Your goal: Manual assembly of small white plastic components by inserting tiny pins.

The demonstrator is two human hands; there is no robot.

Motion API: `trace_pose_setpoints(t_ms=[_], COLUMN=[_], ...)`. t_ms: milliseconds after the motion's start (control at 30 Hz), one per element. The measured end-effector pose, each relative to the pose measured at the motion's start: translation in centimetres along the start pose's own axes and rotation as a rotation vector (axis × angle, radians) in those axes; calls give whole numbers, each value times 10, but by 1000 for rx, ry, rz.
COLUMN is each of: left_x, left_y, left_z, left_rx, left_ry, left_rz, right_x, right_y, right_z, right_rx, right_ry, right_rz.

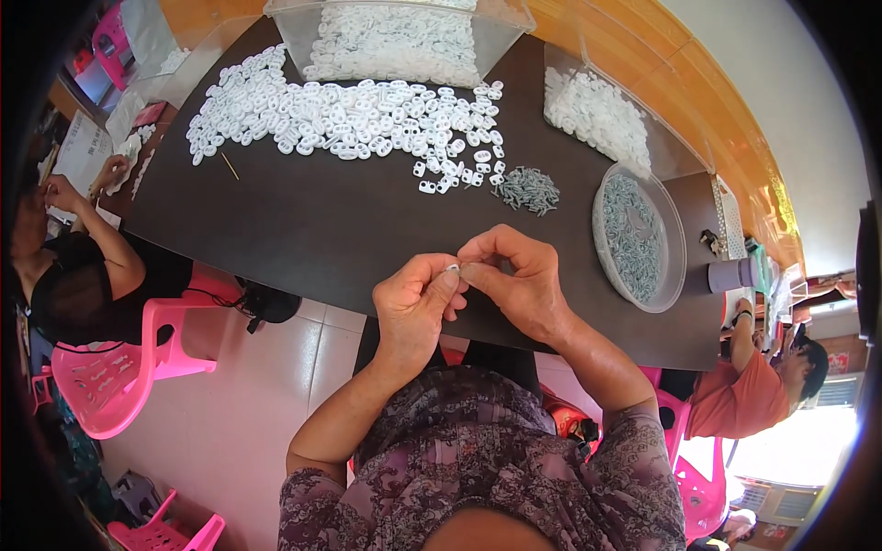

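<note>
My left hand (pixel 410 301) is closed in a pinch around a small white plastic piece (pixel 452 268), only its edge showing between the fingertips. My right hand (pixel 522 286) meets it there, thumb and forefinger pressed together at the piece; whatever they grip is hidden. Beyond my hands, many white oval plastic pieces with holes (pixel 349 119) are spread over the dark table (pixel 312 207). Right of them lies a small heap of grey screws (pixel 527 190). A round clear tub (pixel 678 266) full of similar screws stands farther right.
A large clear bin (pixel 510 16) of white pieces stands at the back, with another clear bin (pixel 680 151) to its right. A thin stick (pixel 230 166) lies at left. A purple-grey cup (pixel 732 275) sits at the right edge. People work at both sides near pink chairs (pixel 124 386).
</note>
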State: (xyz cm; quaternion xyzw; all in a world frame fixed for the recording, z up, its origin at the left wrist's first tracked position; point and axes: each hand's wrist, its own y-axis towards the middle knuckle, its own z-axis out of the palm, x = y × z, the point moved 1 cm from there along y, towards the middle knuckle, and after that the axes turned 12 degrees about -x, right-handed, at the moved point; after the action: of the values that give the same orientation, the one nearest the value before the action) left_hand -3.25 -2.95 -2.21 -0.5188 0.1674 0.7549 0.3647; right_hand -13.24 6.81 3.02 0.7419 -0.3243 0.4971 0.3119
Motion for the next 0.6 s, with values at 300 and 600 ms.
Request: trace_pose_setpoints(t_ms=[300,600], left_x=[-1,-7], left_y=[-1,5], left_z=[1,1], left_rx=[-23,-12], left_ry=[18,-78], left_rz=[21,-27], right_x=[2,3], right_y=[2,20], right_z=[2,-7], right_rx=[39,138], right_ry=[-27,-122], right_rz=[-20,-25])
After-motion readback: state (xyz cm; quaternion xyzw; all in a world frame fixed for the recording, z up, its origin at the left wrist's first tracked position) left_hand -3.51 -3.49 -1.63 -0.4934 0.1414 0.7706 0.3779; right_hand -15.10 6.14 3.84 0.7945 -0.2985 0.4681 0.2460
